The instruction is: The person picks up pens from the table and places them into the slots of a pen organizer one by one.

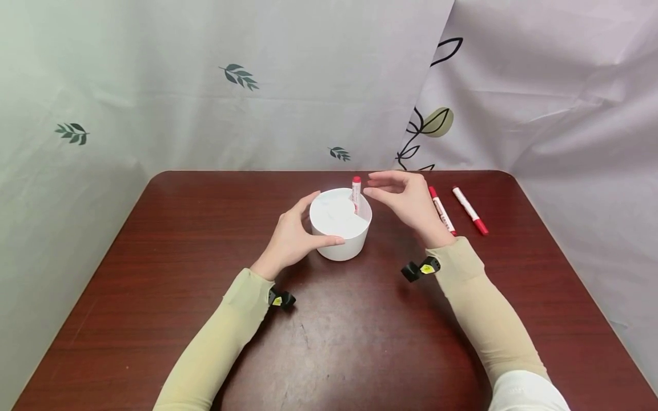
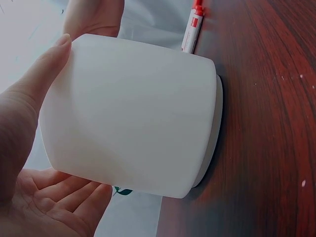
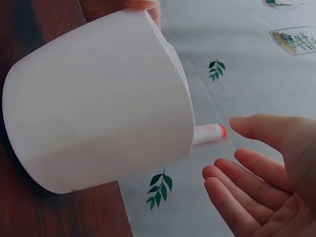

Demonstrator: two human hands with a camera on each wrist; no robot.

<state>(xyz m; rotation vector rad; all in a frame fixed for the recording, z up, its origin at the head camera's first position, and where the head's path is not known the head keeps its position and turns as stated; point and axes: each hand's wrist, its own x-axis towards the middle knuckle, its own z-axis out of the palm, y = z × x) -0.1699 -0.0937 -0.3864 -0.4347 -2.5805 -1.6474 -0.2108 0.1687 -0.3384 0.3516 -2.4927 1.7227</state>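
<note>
A white round pen holder (image 1: 343, 249) stands on the table, its inside split by a partition. My left hand (image 1: 291, 237) grips its left side, thumb across the front and fingers round the back. One red-capped marker (image 1: 356, 193) stands upright in the right-hand compartment, its top poking above the rim. Just right of that marker is my right hand (image 1: 403, 197), fingers extended and thumb apart, holding nothing. In the right wrist view a small gap shows between the thumb and the marker's red end (image 3: 223, 133).
Two more red-and-white markers lie on the table at the right: one marker (image 1: 442, 211) partly behind my right wrist, another marker (image 1: 470, 210) farther right. A pale curtain (image 1: 288, 114) with leaf prints hangs behind the dark red wooden table (image 1: 169, 274).
</note>
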